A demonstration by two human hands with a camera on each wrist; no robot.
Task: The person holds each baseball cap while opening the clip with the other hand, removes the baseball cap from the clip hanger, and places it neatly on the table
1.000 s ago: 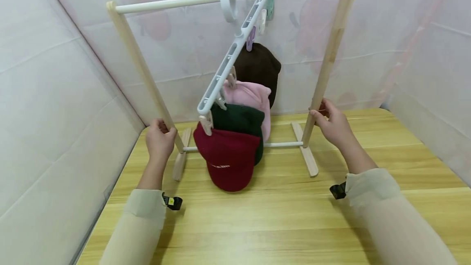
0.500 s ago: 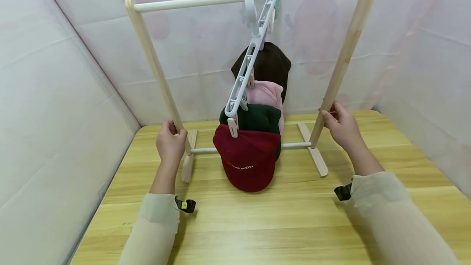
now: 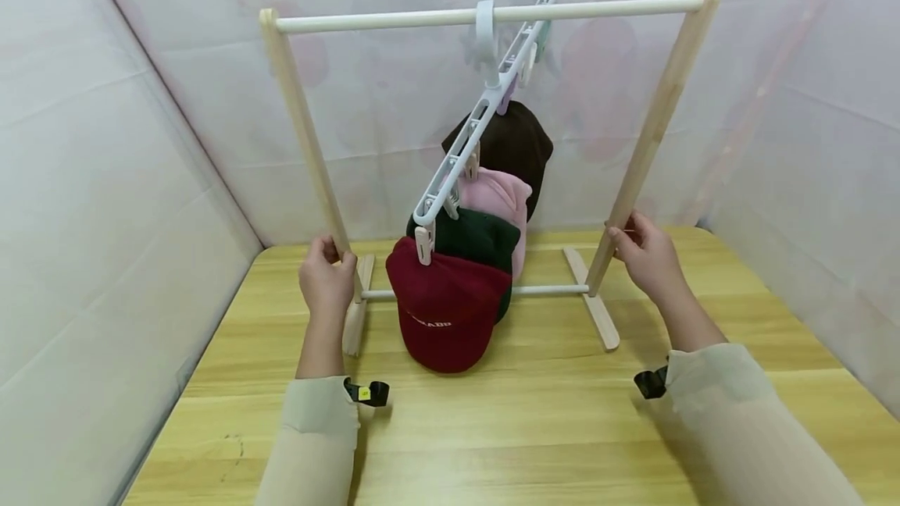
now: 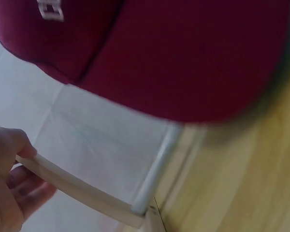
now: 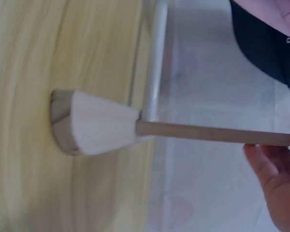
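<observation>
Centrally in the head view, a small wooden rack (image 3: pixel 485 147) is stood on the table (image 3: pixel 534 428), toward its far edge. The left hand (image 3: pixel 325 279) is curled round the left upright (image 3: pixel 305 135) low down, near the foot; the right hand (image 3: pixel 643 256) is wrapped round the right upright (image 3: pixel 650 135) at a like height. The hands are well apart, one per post.

From the white top rail (image 3: pixel 485 16) a slanted clip hanger (image 3: pixel 478 127) is hung, carrying four hats: brown (image 3: pixel 516 143), pink (image 3: pixel 502 201), dark green (image 3: pixel 478 236) and a red cap (image 3: pixel 446 311) whose lower edge appears to touch the tabletop.

Judged light but top-heavy: thin posts, narrow feet (image 3: pixel 598 311). The frame is stiff, the load soft and free to swing. Both uprights, taken low and together, are judged the soundest hold; the rail and hanger would let it tip.
</observation>
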